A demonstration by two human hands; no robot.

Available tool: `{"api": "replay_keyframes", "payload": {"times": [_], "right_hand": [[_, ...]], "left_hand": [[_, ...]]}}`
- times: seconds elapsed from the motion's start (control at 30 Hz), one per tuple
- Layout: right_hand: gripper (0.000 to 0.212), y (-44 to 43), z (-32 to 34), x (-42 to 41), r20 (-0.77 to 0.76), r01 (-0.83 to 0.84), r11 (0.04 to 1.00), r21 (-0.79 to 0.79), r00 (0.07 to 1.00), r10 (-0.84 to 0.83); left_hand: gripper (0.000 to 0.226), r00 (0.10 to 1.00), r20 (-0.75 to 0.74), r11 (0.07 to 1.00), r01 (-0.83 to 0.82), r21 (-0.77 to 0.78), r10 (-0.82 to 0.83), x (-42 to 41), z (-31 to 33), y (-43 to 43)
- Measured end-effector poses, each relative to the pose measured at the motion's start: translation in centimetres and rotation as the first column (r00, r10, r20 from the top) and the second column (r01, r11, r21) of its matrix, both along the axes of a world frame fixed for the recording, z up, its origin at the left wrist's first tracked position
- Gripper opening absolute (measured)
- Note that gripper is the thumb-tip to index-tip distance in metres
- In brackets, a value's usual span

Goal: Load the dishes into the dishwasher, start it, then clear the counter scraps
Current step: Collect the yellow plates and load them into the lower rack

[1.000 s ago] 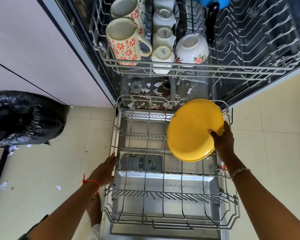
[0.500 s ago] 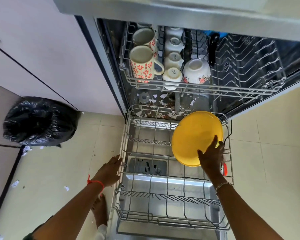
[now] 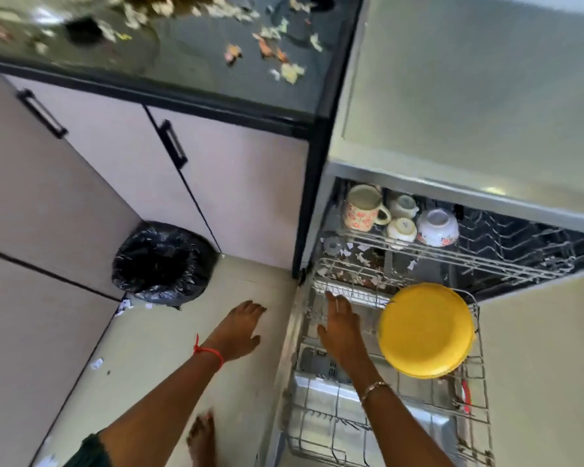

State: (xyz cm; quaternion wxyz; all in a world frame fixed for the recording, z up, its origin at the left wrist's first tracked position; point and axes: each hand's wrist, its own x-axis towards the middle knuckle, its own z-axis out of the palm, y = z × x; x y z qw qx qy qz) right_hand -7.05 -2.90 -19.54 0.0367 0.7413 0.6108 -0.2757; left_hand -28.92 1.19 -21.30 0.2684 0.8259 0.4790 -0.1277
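Yellow plate stands in the bottom rack; right hand beside it, fingers straight, holding nothing; left hand fingers loose, empty.

Plate in lower rack, right of my right hand; mug, bowl in upper rack behind; bin on floor, left; scraps on tabletop.

Left hand, right hand reach forward, flat.

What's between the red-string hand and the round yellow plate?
The open right hand, over the grey wire rack, sits between the left hand and round yellow plate, in the head view.
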Motion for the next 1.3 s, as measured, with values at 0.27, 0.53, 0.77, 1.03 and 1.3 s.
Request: {"api": "replay_keyframes", "payload": {"times": [0.27,0.53,0.77,1.03,1.3], "right_hand": [[0.06,6.0,6.1,-15.0,-0.043,-0.134,0.978,0.16,0.989,0.143],[0.054,12.5,13.7,-27.3,-0.012,-0.334,0.9,0.28,0.936,0.352],[0.049,20.6,21.1,-33.3,0.064,-0.481,0.758,0.44,0.859,0.508],[0.023,30.7,30.0,-37.0,-0.005,-0.367,0.515,0.775,0.811,0.584],[0.021,45.0,35.3,-38.2,-0.05,-0.269,0.482,0.834,0.833,0.551]], "left_hand": [[0.058,0.995,0.095,0.983,-0.051,0.175,0.035,-12.4,7.5,5.6],[0.054,0.953,0.252,0.916,-0.246,0.316,0.169,-23.3,14.9,11.2],[0.048,0.928,0.3,0.818,-0.343,0.462,0.219,-29.4,21.1,16.6],[0.038,0.874,0.417,0.705,-0.459,0.54,0.25,-33.1,28.1,24.8],[0.034,0.857,0.439,0.639,-0.501,0.583,0.271,-36.1,32.0,35.8]]}}
